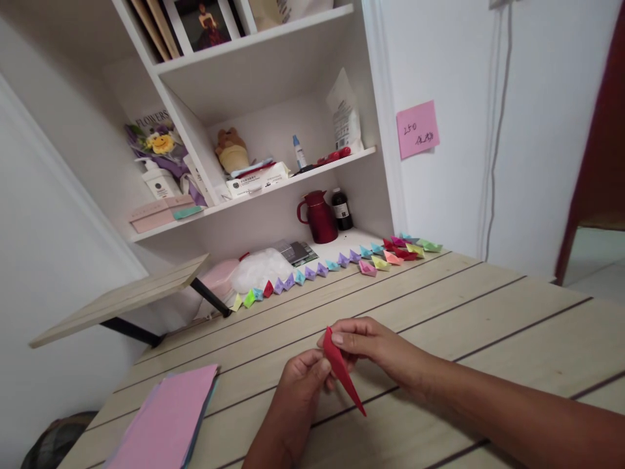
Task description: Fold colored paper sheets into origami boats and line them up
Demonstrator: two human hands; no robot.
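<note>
A folded piece of red paper (341, 369), long and pointed at its lower end, is held above the wooden table (430, 312). My left hand (303, 384) pinches its left side, thumb on top. Near the upper end, my right hand (364, 342) grips the same paper between thumb and fingers. Some fingertips are hidden behind the paper. Beyond the hands, a row of small folded paper boats (322, 269) in several colours runs along the back of the table.
A stack of coloured paper (166, 417), pink on top, lies at the front left. A raised wooden shelf (127, 296) on black legs stands at the left. Behind the boats are a red jug (319, 218), a dark bottle (342, 210) and a white plastic bag (263, 270).
</note>
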